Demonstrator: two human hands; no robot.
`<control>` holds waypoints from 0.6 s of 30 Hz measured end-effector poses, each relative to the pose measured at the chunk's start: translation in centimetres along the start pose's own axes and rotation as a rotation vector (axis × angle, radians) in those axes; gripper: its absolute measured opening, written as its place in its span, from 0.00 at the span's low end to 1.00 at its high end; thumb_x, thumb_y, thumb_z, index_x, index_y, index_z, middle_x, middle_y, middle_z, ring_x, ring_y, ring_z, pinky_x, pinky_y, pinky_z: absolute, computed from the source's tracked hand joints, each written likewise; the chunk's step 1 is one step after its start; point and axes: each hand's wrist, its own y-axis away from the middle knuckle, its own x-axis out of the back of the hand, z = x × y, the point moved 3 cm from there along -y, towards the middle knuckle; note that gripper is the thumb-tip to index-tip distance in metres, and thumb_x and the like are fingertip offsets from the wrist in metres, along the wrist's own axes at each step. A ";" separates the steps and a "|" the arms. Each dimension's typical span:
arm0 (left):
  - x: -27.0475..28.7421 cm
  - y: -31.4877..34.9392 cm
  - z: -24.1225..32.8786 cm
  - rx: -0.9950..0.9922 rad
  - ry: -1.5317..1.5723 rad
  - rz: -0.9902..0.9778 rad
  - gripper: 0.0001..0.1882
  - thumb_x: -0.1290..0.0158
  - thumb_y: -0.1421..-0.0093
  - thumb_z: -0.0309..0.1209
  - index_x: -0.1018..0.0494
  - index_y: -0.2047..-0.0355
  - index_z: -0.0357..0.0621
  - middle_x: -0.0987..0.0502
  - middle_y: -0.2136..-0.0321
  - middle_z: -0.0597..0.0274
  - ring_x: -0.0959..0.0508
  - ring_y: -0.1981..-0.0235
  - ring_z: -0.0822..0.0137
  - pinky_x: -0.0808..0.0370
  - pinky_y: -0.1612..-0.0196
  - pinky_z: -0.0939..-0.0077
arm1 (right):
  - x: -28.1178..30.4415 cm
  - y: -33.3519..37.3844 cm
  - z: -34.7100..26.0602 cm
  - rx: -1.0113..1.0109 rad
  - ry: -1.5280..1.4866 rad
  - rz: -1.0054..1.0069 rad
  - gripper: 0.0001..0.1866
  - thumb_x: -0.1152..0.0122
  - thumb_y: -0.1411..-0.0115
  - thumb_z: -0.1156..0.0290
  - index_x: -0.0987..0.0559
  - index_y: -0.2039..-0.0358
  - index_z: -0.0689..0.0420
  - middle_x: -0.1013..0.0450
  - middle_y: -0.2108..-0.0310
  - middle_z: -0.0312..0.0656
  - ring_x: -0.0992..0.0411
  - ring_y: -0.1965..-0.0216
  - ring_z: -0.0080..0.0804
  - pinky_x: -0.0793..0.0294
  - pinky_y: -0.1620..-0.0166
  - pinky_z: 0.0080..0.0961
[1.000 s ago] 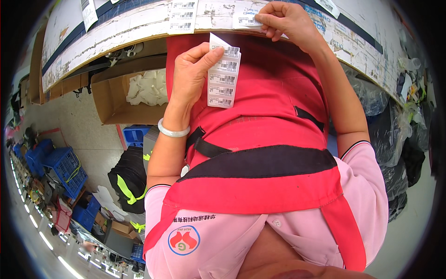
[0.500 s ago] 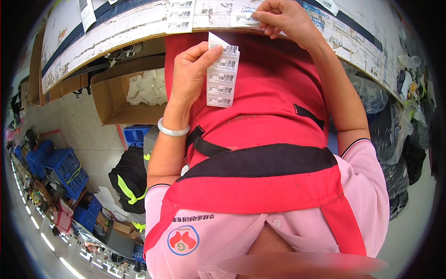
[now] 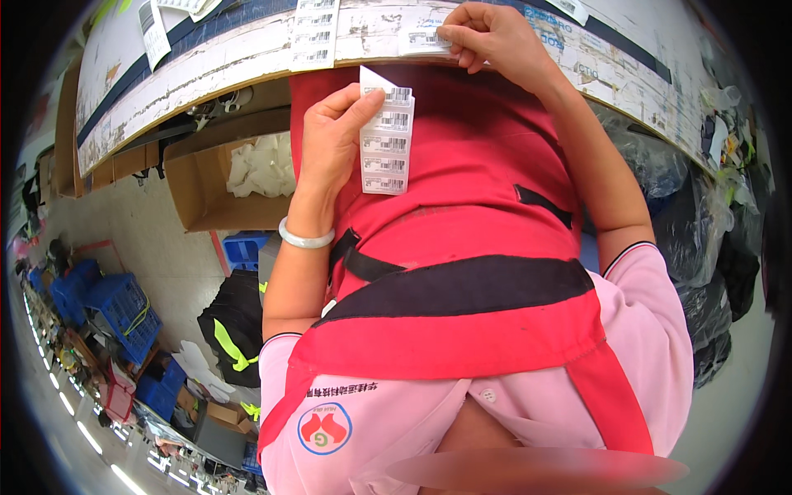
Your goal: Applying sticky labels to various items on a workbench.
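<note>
My left hand [image 3: 334,136] pinches a strip of white barcode labels [image 3: 385,155] by its upper left edge, thumb on top. The strip hangs in front of my red apron [image 3: 462,165], just off the table edge, and its top corner is folded over. Over the table, my right hand [image 3: 499,43] has thumb and fingers closed at the right end of a small white barcode label [image 3: 421,40]. That label lies near the table's front edge; whether it is stuck down cannot be made out. Another label strip [image 3: 314,33] lies on the table to its left.
The worn white table [image 3: 223,62] spans the top of the view, with more paper labels [image 3: 154,35] at its left. Below it stands a cardboard box [image 3: 194,194] holding white scraps [image 3: 262,165]. Blue crates [image 3: 124,305] are on the left floor, plastic bags [image 3: 697,223] at right.
The table and the things around it have shifted slightly in view. Both hands keep their grips, with the left hand and its strip a little lower relative to the picture.
</note>
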 end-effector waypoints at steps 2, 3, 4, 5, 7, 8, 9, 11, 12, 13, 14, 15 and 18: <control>-0.1 0.2 0.2 -0.015 -0.005 -0.006 0.08 0.44 0.39 0.27 0.22 0.62 0.34 0.20 0.69 0.64 0.23 0.70 0.77 0.27 0.66 0.84 | 0.8 0.5 0.1 0.020 -0.052 -0.006 0.08 0.44 0.37 0.71 0.23 0.68 0.62 0.27 0.78 0.36 0.29 0.79 0.19 0.27 0.75 0.15; -0.1 0.1 0.0 -0.012 -0.011 0.003 0.08 0.44 0.39 0.26 0.22 0.62 0.34 0.20 0.69 0.64 0.23 0.70 0.77 0.27 0.65 0.84 | 1.4 0.8 0.3 0.007 -0.097 -0.001 0.08 0.44 0.37 0.70 0.23 0.68 0.62 0.27 0.78 0.35 0.29 0.79 0.19 0.27 0.75 0.15; 0.1 0.0 -0.1 -0.009 -0.016 0.012 0.08 0.44 0.39 0.26 0.22 0.62 0.34 0.20 0.69 0.64 0.23 0.70 0.77 0.28 0.65 0.84 | 2.1 1.1 0.6 -0.005 -0.142 0.003 0.08 0.43 0.37 0.70 0.24 0.67 0.62 0.27 0.78 0.35 0.29 0.80 0.19 0.27 0.75 0.15; 0.6 0.0 -0.4 -0.015 -0.023 0.005 0.08 0.45 0.39 0.25 0.22 0.62 0.34 0.20 0.68 0.64 0.23 0.69 0.77 0.28 0.64 0.83 | 3.4 0.7 1.3 0.111 -0.096 0.002 0.08 0.42 0.37 0.69 0.23 0.67 0.62 0.27 0.78 0.35 0.29 0.80 0.18 0.28 0.76 0.15; 0.6 0.5 -0.3 -0.041 -0.033 0.030 0.08 0.45 0.39 0.24 0.22 0.61 0.34 0.20 0.68 0.64 0.23 0.69 0.77 0.28 0.64 0.83 | 7.1 0.3 1.9 0.121 -0.103 0.178 0.07 0.42 0.38 0.70 0.23 0.70 0.61 0.27 0.79 0.34 0.30 0.81 0.18 0.28 0.77 0.16; 0.6 0.7 -0.1 -0.053 -0.026 0.033 0.08 0.45 0.39 0.24 0.22 0.60 0.34 0.20 0.67 0.63 0.22 0.69 0.76 0.27 0.63 0.83 | 9.5 -0.2 2.6 0.139 -0.078 0.276 0.07 0.41 0.39 0.71 0.23 0.70 0.61 0.27 0.80 0.34 0.30 0.81 0.18 0.28 0.78 0.16; 0.1 0.4 0.1 -0.027 -0.004 -0.008 0.08 0.45 0.39 0.24 0.23 0.60 0.33 0.19 0.67 0.62 0.22 0.68 0.76 0.26 0.63 0.83 | 12.7 0.2 3.5 0.168 -0.041 0.387 0.08 0.39 0.41 0.70 0.24 0.71 0.61 0.27 0.80 0.35 0.30 0.82 0.19 0.28 0.78 0.16; -0.2 0.3 0.3 -0.031 0.008 -0.032 0.09 0.45 0.39 0.24 0.23 0.60 0.33 0.19 0.67 0.61 0.21 0.68 0.75 0.26 0.63 0.83 | 16.6 -0.7 5.7 0.111 0.072 0.505 0.08 0.38 0.42 0.69 0.24 0.72 0.61 0.27 0.81 0.36 0.30 0.83 0.20 0.29 0.79 0.18; -0.2 0.2 0.3 -0.036 0.021 -0.032 0.09 0.45 0.39 0.24 0.23 0.59 0.33 0.19 0.66 0.61 0.21 0.68 0.75 0.26 0.63 0.82 | 17.6 -0.9 6.2 0.053 0.180 0.598 0.09 0.36 0.44 0.68 0.24 0.72 0.61 0.27 0.81 0.37 0.30 0.83 0.21 0.29 0.79 0.19; 0.1 0.3 0.3 -0.035 0.026 -0.025 0.09 0.45 0.39 0.24 0.23 0.59 0.33 0.19 0.66 0.60 0.21 0.68 0.75 0.25 0.63 0.82 | 16.5 -0.8 5.0 0.055 0.182 0.588 0.09 0.36 0.44 0.68 0.24 0.72 0.61 0.27 0.81 0.37 0.30 0.83 0.21 0.29 0.79 0.19; 0.2 0.3 0.2 -0.036 0.029 -0.015 0.09 0.45 0.39 0.24 0.23 0.59 0.33 0.19 0.66 0.60 0.21 0.68 0.75 0.25 0.63 0.82 | 15.3 -0.5 4.1 -0.067 0.270 0.607 0.10 0.35 0.46 0.67 0.24 0.71 0.61 0.27 0.81 0.39 0.29 0.82 0.23 0.29 0.78 0.21; 0.1 0.4 0.2 -0.035 0.029 -0.010 0.09 0.45 0.39 0.24 0.23 0.59 0.33 0.19 0.66 0.61 0.21 0.68 0.75 0.26 0.63 0.83 | 14.6 0.0 3.5 -0.191 0.355 0.632 0.12 0.34 0.47 0.67 0.25 0.70 0.61 0.26 0.80 0.40 0.27 0.80 0.25 0.28 0.76 0.24; -0.7 0.0 0.5 -0.034 -0.013 -0.022 0.08 0.45 0.39 0.24 0.23 0.60 0.34 0.20 0.66 0.62 0.22 0.68 0.76 0.26 0.63 0.83 | 17.7 -1.1 7.5 0.042 1.018 0.931 0.16 0.33 0.49 0.66 0.26 0.66 0.62 0.26 0.79 0.43 0.26 0.76 0.28 0.27 0.71 0.27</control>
